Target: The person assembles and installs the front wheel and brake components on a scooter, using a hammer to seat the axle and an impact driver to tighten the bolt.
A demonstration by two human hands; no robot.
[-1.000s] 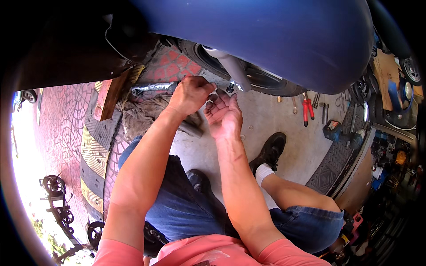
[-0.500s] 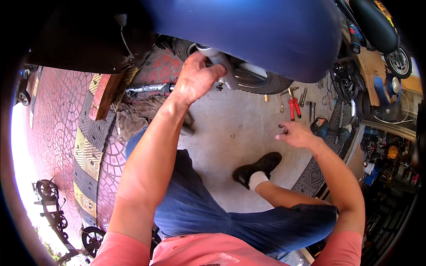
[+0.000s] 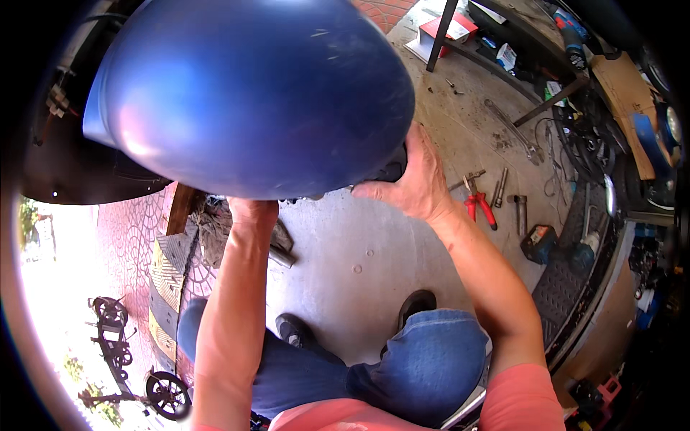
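Left of frame: black-and-yellow ribbed ramp [image 3: 167, 276] on the paving. Rough reddish-brown wooden block [image 3: 181, 208] stands on end above it, upper end meeting the dark brown panel [image 3: 90, 172] at upper left. Could be a prop; can't confirm load. Crumpled grey-brown cloth rag [image 3: 213, 233] lies just right of it.

Left hand [image 3: 253, 210] goes in under the lower edge of the glossy blue rounded fender [image 3: 259, 93], upper centre. Fingers hidden by it, can't tell whether pinching or spread. Grey metal tube [image 3: 282, 257] on the floor beside that wrist.

Right hand [image 3: 417, 183] is at the fender's right end: thumb below, fingers up the far side, clasped round the black rubber tyre [image 3: 392, 171] showing under the fender rim. Hands at both ends, probably to steady the wheel from two sides.

Right of frame, floor: red-handled pliers [image 3: 481, 208], grey metal hammer-like tool [image 3: 519, 214], black-and-blue battery pack [image 3: 537, 244], teal-and-black cordless drill [image 3: 586, 248]. Loose row, presumably for right-hand reach.
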